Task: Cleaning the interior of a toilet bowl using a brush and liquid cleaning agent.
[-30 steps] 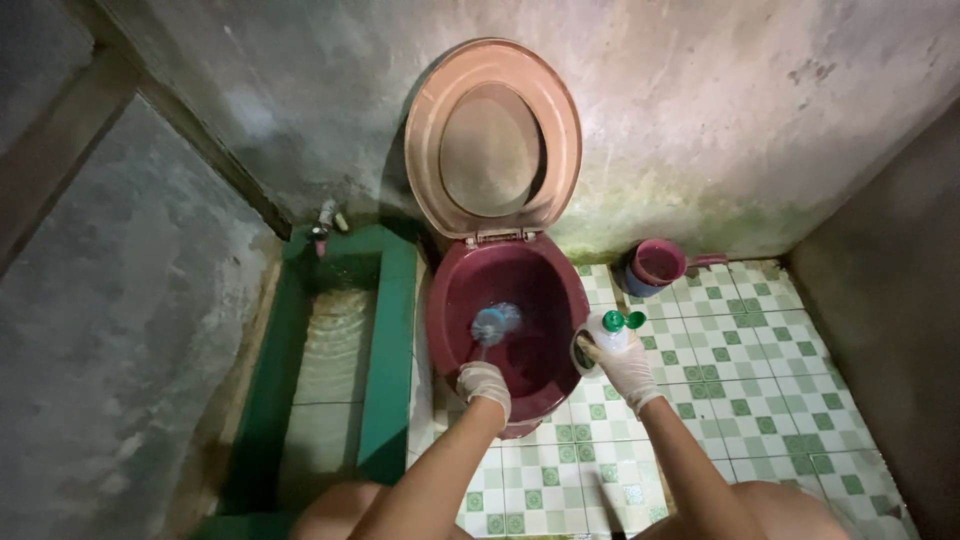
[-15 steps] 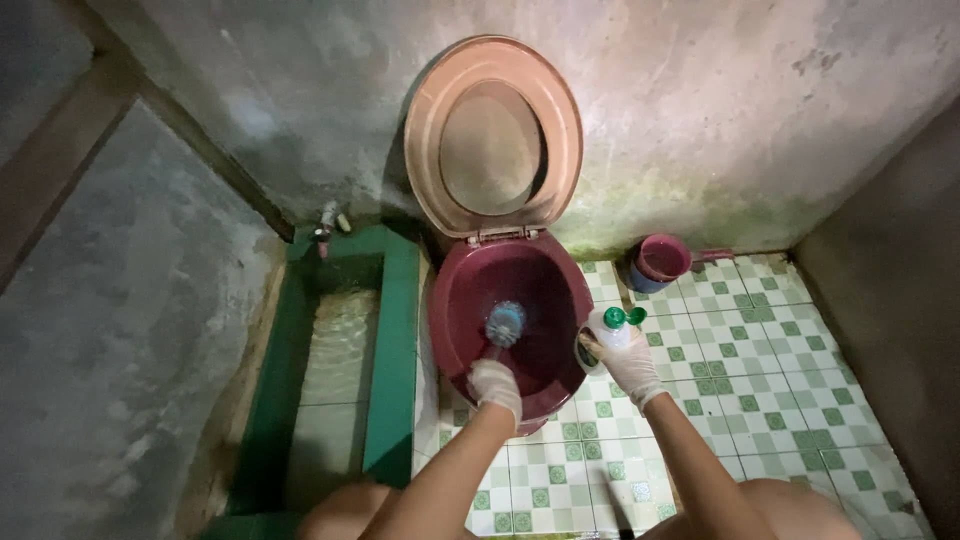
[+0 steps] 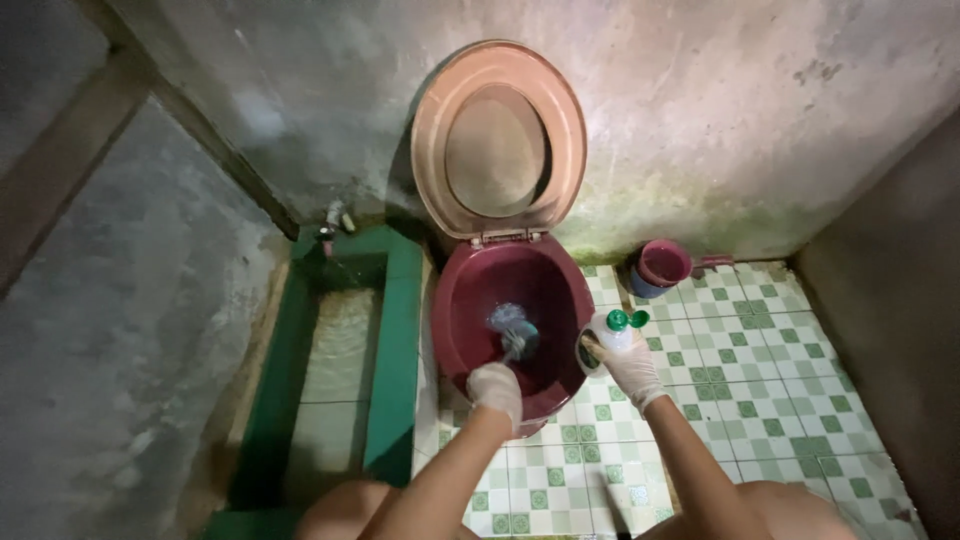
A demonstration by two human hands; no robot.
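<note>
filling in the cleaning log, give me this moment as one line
left hand: gloved, holds brush in maroon toilet bowl | right hand: gloved, holds green-capped bottle beside bowl | lid up

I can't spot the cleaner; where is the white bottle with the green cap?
In the head view, the white bottle with the green cap is in the gloved right hand, right of the maroon toilet bowl.

Pink dipper (image 3: 662, 266) by wall; green water trough (image 3: 345, 350) left

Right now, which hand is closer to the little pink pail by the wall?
Right. The right hand, holding a bottle, is just below-left of the pail; the left hand is farther, across the toilet bowl.
</note>
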